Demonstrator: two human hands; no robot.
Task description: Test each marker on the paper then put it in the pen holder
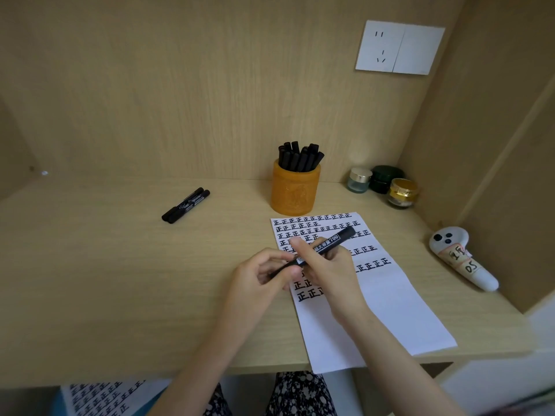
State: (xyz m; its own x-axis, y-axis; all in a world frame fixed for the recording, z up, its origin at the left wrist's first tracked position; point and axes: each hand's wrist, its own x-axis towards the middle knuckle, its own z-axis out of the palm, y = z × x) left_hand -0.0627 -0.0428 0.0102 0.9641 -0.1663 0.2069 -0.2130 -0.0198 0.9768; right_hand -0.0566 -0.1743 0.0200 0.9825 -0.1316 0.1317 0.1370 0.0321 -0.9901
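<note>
A black marker (pixel 329 241) lies slanted above the white paper (pixel 390 298), which is covered in rows of black written characters. My right hand (pixel 327 267) grips the marker's barrel. My left hand (pixel 259 273) pinches its lower left end, where the cap sits. Behind the paper stands an orange pen holder (pixel 295 190) with several black markers standing in it. Two more black markers (pixel 186 205) lie side by side on the desk to the left.
Three small jars (pixel 383 186) stand at the back right corner. A white controller (pixel 461 256) lies along the right wall. A wall socket (pixel 399 47) is above. Another written sheet (pixel 102 396) shows below the desk's front edge.
</note>
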